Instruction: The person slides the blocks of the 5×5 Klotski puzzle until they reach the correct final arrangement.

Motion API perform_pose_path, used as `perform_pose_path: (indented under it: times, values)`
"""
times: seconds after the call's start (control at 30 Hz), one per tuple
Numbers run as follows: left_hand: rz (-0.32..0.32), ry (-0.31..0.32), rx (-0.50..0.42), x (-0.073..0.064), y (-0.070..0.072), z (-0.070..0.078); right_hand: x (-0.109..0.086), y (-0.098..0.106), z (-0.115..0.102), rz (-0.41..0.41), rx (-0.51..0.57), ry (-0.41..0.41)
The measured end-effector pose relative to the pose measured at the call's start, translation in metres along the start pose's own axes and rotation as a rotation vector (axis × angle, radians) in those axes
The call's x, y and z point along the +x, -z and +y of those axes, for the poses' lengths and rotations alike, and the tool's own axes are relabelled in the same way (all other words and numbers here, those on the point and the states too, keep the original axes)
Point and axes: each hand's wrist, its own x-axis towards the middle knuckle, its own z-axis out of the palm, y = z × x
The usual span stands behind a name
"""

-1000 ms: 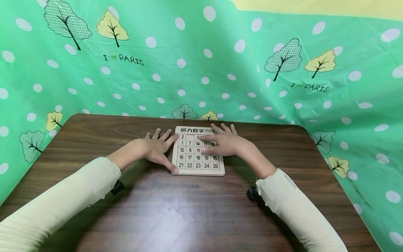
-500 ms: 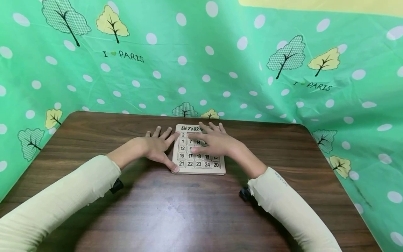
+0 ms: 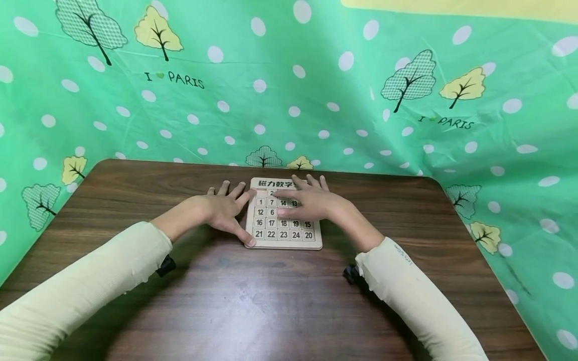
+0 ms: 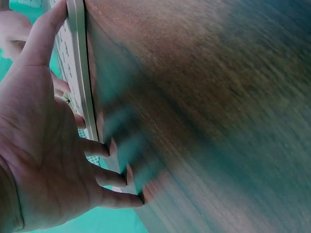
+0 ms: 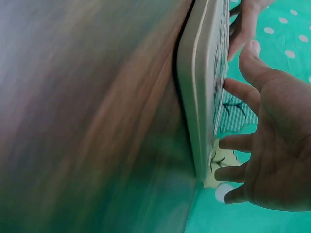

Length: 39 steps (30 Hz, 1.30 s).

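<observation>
A wooden sliding number puzzle [image 3: 284, 246] lies on the table, Chinese characters along its top and rows of numbered tiles below. My left hand [image 3: 221, 210] is spread along its left side in the head view, thumb at the lower left corner and index finger near the upper left. In the left wrist view the fingers of the left hand [image 4: 48, 131] look straight. Over the right part of the puzzle is my right hand [image 3: 316, 200], its index fingertip touching the tile numbered 2 [image 3: 272, 193]. An empty slot shows at the top left. Some right-side tiles are hidden under this hand.
The dark wood-grain table [image 3: 253, 301] extends around the puzzle. Behind it hangs a green dotted cloth [image 3: 289, 95] printed with trees, meeting the table's far edge. Black wrist devices [image 3: 166, 265] sit under both pale sleeves.
My right hand has moved left across the puzzle. The 2 tile has slid one place right, so the gap in the top row is now at the left corner. My left hand stays put.
</observation>
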Motion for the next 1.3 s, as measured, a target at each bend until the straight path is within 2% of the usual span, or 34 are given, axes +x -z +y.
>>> perform_pose_path:
  times: [0.23, 0.37, 0.53, 0.73, 1.03, 1.3]
  values:
    - [0.007, 0.005, 0.013, 0.001, 0.0, 0.0, -0.005, -0.001, 0.005, 0.008, 0.022, 0.024]
    - [0.011, 0.004, 0.019, 0.001, 0.0, 0.0, -0.005, -0.002, -0.004, 0.038, 0.032, 0.075]
    - [0.02, -0.002, 0.028, 0.001, 0.001, 0.0, -0.005, -0.006, -0.019, 0.027, 0.039, 0.126]
    - [0.016, -0.005, 0.031, 0.001, 0.001, 0.0, 0.001, -0.007, -0.027, 0.02, 0.006, 0.099]
    - [0.017, 0.001, 0.031, 0.001, -0.001, 0.001, 0.015, 0.001, -0.024, 0.013, -0.028, 0.038]
    - [0.011, 0.002, 0.04, 0.002, 0.001, 0.001, 0.01, 0.002, -0.013, 0.004, 0.009, 0.079]
